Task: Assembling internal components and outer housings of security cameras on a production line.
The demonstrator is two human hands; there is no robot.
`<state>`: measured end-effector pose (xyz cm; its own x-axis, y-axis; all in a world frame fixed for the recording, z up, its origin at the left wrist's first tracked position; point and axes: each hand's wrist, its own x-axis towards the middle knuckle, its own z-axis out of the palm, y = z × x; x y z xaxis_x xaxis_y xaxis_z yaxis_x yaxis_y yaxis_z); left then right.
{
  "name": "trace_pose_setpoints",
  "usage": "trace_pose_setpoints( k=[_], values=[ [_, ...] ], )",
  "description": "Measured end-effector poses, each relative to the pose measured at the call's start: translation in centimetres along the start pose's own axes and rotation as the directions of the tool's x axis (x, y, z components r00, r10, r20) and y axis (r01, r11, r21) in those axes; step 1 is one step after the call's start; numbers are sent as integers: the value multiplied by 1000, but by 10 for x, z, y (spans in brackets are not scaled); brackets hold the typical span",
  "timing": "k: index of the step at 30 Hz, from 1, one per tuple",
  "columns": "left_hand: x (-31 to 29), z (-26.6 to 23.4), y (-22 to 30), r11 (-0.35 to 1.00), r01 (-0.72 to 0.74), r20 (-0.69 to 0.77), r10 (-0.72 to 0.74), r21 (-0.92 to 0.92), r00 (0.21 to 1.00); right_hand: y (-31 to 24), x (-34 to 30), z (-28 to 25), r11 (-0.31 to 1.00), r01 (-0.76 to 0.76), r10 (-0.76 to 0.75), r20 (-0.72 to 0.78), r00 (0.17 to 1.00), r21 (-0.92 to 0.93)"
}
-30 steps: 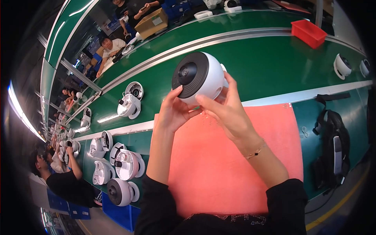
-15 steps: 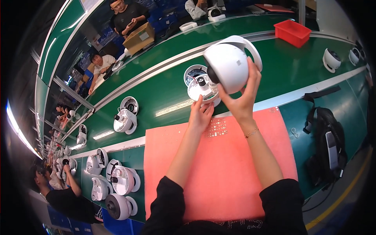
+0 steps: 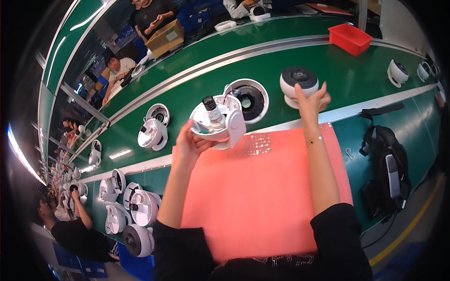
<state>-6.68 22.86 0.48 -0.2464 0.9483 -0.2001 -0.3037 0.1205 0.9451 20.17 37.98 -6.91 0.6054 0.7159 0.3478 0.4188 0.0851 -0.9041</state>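
My left hand [image 3: 191, 145] grips the lower left side of an opened white dome camera [image 3: 199, 122], raised over the far left edge of the pink mat [image 3: 253, 201]. A black lens barrel stands up inside its shell. Its round cover [image 3: 263, 104], with a black ring inside, hangs open behind it, with wires running between them. At right, a closed white camera [image 3: 291, 89] with a black face stands upright on the green belt. My right hand [image 3: 310, 105] is at its near right side, thumb overlapping it and fingers apart; whether they touch is unclear.
Several small metal screws [image 3: 258, 144] lie in rows on the mat's far part. Several opened cameras [image 3: 143, 210] crowd the bench at left. A black strapped bag [image 3: 393, 164] lies at right. Across the belt are a red bin [image 3: 350, 40] and co-workers.
My right hand has lowered the closed camera onto the belt and its fingers have loosened. My left hand has brought the opened camera left and nearer, off the belt.
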Motion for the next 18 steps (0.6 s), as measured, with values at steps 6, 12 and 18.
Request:
trace_pose_setpoints(
  k=[6, 12, 18],
  values=[
    [-56, -53, 33, 995, -27, -21, 30, 101, 999, -54, -88, -39, 459, 848, -855, 389, 342, 264],
    [-64, -57, 42, 990, -131, -42, 133, 50, 990, -53, -106, -54, 345, 844, -938, 180, 296, 411],
    [-42, -85, 38, 998, 51, 75, -53, 31, 996, -84, -97, -116, 215, 748, -976, 172, 136, 628]
  ],
)
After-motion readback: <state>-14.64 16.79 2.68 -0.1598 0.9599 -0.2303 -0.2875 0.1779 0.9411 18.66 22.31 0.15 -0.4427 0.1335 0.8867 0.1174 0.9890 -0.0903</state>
